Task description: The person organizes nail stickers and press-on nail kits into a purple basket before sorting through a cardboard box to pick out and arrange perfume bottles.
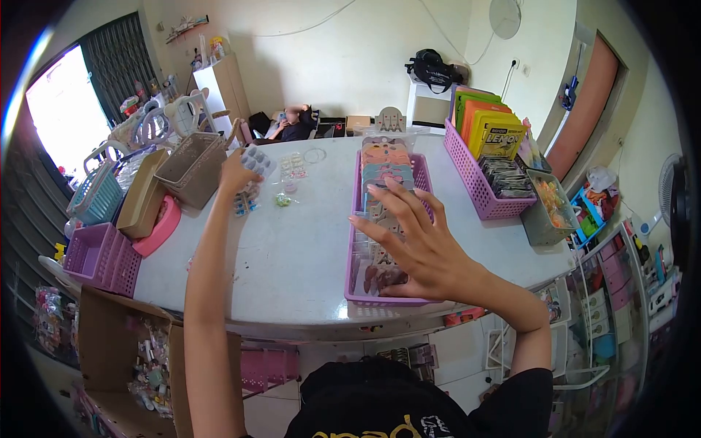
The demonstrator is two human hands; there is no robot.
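My left hand (237,174) is at the table's far left, its fingers closed on the edge of a clear plastic pack (258,160) with round compartments. Beneath that hand lie more small packs (247,201) with blue bits, partly covered. Just to the right are a clear pack with pale pieces (294,166) and a small bag with green pieces (282,200). Over a long lilac basket (350,281) my right hand (423,252) is spread open, thumb low by the near end. Carded items in pink, orange and blue (387,157) stand in rows inside; the hand hides some.
A lilac basket (475,186) of colourful packets and a grey bin (551,219) stand at right. Left are a grey-brown basket (191,175), a pink tray (161,230) and purple baskets (95,255). An open carton (109,343) sits below. A person (296,130) reclines beyond the table.
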